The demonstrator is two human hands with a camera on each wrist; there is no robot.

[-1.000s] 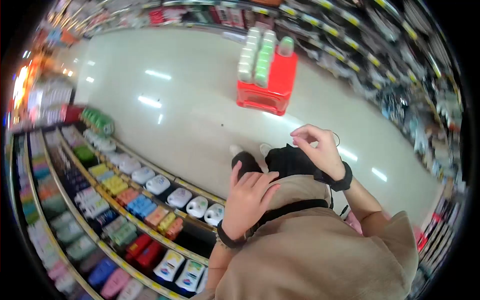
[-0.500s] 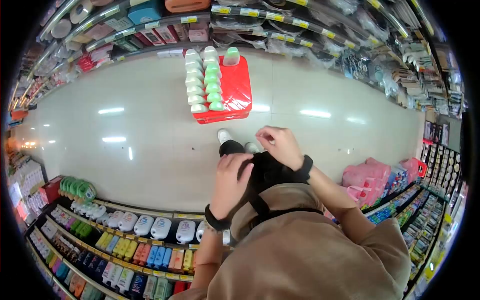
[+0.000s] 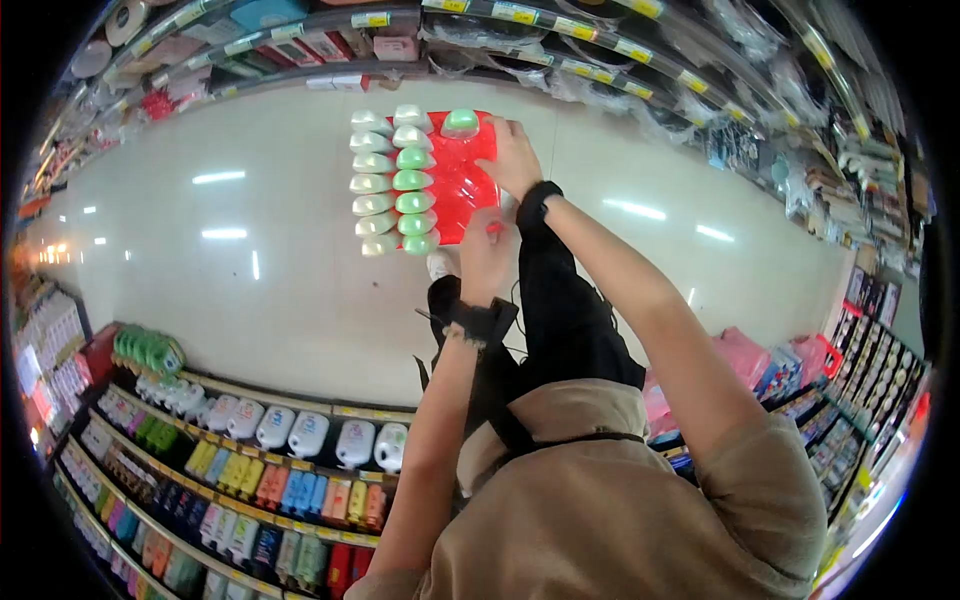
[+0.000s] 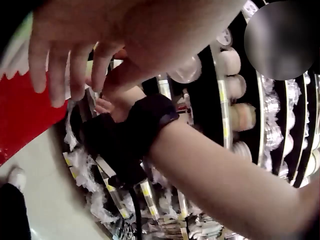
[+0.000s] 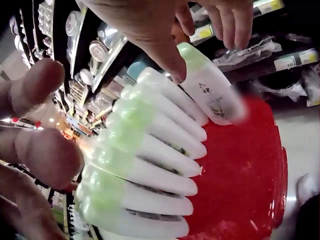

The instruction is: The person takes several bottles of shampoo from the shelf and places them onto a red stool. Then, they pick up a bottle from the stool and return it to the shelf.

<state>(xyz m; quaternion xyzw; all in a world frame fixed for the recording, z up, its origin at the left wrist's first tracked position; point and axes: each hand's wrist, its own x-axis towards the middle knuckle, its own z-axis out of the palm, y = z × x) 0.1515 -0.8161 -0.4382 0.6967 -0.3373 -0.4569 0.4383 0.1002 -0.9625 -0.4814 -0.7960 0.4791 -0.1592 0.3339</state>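
On a red plastic stool (image 3: 463, 190) stand two rows of white bottles, one row (image 3: 412, 180) partly capped in light green. Apart from them, near the far edge, stands a single white bottle with a green cap (image 3: 461, 123). My right hand (image 3: 515, 160) is stretched out over the stool's right side, beside that bottle. In the right wrist view its thumb overlaps the bottle (image 5: 212, 87) near the cap, and the other fingers are extended. My left hand (image 3: 487, 255) hovers at the stool's near edge. Its fingers (image 4: 80, 70) hang loosely with nothing between them.
Shelves of plastic-wrapped goods (image 3: 600, 75) run behind the stool. Behind me on the left is a shelf of detergent bottles (image 3: 308, 435) and coloured packs. Pink bags (image 3: 735, 355) sit at the right. Pale tiled floor (image 3: 300, 290) surrounds the stool.
Both hands have moved from in front of my waist forward to the stool, the right one farther, beside the single bottle. The head view has turned and the stool looks nearer.
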